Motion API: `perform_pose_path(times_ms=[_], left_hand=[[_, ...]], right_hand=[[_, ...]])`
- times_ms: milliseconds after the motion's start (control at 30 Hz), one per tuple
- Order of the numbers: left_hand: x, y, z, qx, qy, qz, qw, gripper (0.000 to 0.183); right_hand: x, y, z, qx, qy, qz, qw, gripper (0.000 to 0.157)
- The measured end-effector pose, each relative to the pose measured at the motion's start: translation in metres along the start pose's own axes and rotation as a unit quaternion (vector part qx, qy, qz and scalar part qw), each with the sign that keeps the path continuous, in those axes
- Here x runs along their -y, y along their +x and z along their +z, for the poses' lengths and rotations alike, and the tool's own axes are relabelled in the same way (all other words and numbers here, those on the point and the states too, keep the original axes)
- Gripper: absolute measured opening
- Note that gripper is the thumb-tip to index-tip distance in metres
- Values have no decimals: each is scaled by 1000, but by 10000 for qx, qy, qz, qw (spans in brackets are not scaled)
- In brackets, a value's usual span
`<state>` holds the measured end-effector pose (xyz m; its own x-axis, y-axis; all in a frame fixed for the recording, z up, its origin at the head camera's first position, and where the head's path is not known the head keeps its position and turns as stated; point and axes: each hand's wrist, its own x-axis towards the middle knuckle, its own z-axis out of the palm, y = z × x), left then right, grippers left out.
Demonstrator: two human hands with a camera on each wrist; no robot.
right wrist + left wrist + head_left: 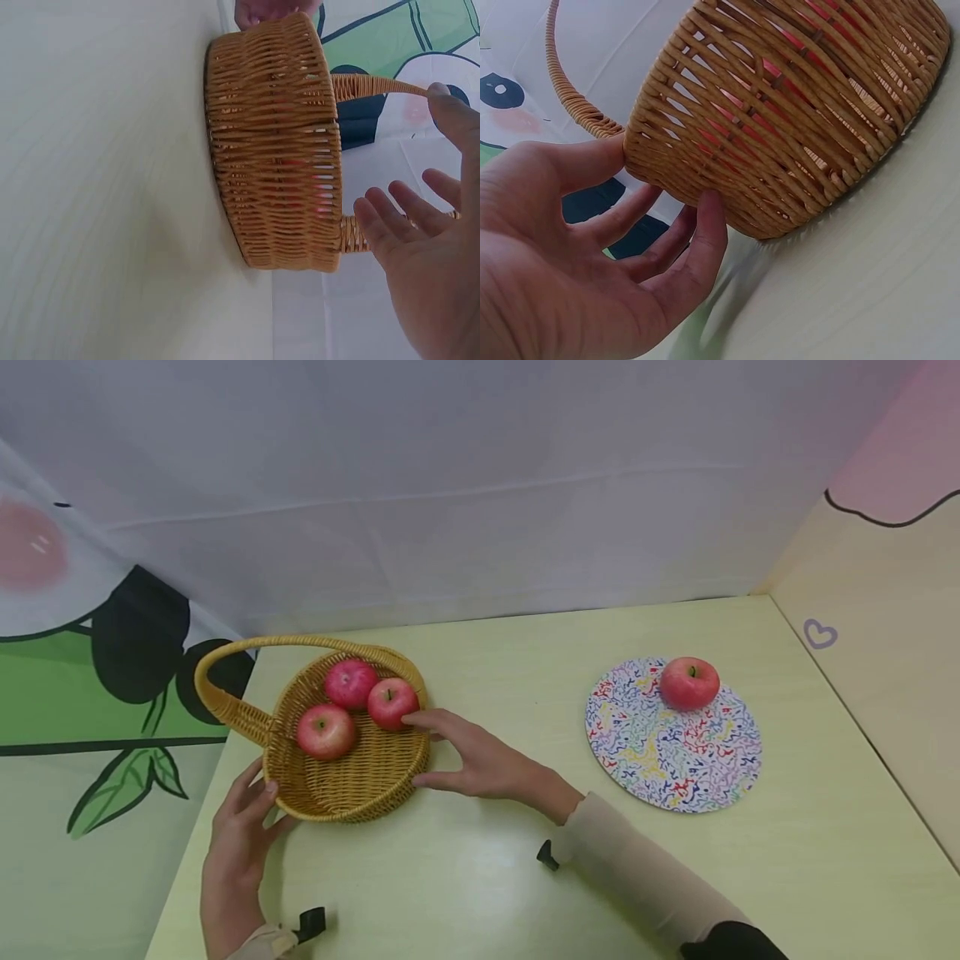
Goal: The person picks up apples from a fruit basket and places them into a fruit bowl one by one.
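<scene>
A round wicker basket (390, 793) with a tall hooped handle (258, 722) stands at the left of the table, holding a red apple (327, 732), a second apple (351, 683) and a third apple (393, 703). At its left side my left hand (243, 835) grips the rim, fingertips bent against the woven wall (780, 135). My right hand (480, 760) spreads at the basket's right side, thumb and fingers apart. Its index fingertip overlaps the edge of the third apple in the head view. Nothing lies in the right palm (435, 277).
To the right lies a round board (652, 760) with a multicoloured squiggle pattern, and one apple (689, 683) sits near its far edge. A pale cloth (465, 543) rises behind the table (510, 677). Printed panels stand on both sides.
</scene>
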<state>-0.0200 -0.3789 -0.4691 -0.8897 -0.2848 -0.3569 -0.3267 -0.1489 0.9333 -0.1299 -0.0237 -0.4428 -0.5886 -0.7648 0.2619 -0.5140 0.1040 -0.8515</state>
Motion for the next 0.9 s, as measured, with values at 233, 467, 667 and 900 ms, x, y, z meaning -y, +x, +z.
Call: perform_pose_path(times_ms=[233,467,667,900], left_hand=[[0,0,-1,93,-63,-19,9999,66],[0,1,-1,46,-46,-150,9999,66],[0,1,-1,34,-38,-190,9998,66],[0,1,-1,98,-99,-128,9998,66]], right_hand=[[4,11,9,48,-214,101,9997,81],[11,22,14,207,-470,273,9983,86],[14,33,20,286,-578,433,9970,89],[15,47,35,233,-536,624,9963,91]])
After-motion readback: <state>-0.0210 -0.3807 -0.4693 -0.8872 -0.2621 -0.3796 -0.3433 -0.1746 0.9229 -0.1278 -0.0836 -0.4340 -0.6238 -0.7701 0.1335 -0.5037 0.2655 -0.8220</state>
